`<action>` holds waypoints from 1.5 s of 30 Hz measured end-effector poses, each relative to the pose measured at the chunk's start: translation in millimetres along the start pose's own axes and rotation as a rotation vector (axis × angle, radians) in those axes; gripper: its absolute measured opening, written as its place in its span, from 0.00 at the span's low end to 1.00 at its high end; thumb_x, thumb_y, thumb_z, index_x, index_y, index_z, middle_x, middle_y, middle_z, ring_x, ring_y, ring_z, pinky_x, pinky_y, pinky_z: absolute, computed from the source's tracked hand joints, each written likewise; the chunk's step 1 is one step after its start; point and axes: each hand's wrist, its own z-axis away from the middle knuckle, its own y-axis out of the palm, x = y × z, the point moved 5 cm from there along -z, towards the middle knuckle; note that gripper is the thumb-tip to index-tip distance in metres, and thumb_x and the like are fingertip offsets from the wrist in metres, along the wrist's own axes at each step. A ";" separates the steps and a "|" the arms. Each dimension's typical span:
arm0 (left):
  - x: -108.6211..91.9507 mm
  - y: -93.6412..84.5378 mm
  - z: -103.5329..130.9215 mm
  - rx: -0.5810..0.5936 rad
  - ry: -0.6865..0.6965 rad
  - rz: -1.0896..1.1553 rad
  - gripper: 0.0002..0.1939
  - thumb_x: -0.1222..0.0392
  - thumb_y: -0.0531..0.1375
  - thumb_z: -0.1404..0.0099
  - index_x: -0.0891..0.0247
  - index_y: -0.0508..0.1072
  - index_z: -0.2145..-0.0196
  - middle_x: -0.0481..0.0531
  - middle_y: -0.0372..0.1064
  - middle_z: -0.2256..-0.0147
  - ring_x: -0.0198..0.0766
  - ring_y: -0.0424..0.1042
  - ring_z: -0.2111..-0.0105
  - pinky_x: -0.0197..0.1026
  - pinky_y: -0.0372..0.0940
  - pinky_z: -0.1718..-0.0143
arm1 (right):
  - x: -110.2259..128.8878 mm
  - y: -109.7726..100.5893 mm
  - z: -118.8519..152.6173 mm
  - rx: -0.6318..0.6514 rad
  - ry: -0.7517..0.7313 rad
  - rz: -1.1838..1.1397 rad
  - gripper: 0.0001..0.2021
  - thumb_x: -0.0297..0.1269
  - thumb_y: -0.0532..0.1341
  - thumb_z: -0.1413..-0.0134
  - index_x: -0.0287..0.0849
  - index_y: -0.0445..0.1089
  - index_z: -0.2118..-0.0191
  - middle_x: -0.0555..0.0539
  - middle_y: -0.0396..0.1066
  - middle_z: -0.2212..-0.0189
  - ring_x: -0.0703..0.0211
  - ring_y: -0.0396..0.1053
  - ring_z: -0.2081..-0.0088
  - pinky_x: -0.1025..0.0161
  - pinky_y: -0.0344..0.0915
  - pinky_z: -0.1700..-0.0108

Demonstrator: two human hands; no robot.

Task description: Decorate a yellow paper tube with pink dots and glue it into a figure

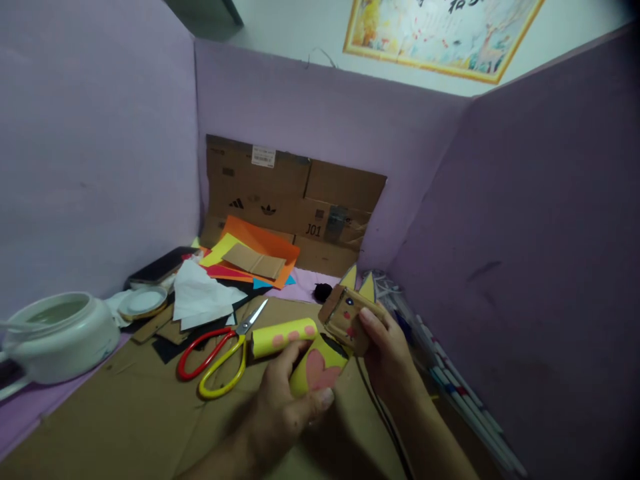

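My left hand (pixel 285 400) is closed around a short yellow paper-covered tube (pixel 323 367) with a pink heart on its side. Held between the thumb and fingers of my right hand (pixel 387 353) is a small cardboard box head (pixel 345 319) with a drawn face and yellow pointed ears. The head is right by the tube's dark open end; I cannot tell if they touch. Just beyond my left hand lies a second yellow tube (pixel 283 339) with pink spots. Scissors (pixel 230 350) with one red and one yellow handle rest beside it, blades apart.
A white pot (pixel 65 340) stands at the left near a round lid (pixel 143 301). White paper (pixel 203 293), orange sheets (pixel 255 237) and cardboard scraps pile up behind the scissors. Several markers (pixel 460 393) line the right wall. A cardboard sheet (pixel 280 200) leans at the back.
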 end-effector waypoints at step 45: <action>5.3 5.3 -13.6 -0.086 0.006 0.124 0.22 0.67 0.63 0.56 0.67 0.70 0.59 0.55 0.74 0.63 0.46 0.72 0.62 0.42 0.65 0.62 | 12.9 17.1 12.4 0.143 -0.161 0.236 0.25 0.40 0.68 0.55 0.47 0.68 0.48 0.45 0.73 0.52 0.44 0.66 0.47 0.52 0.60 0.46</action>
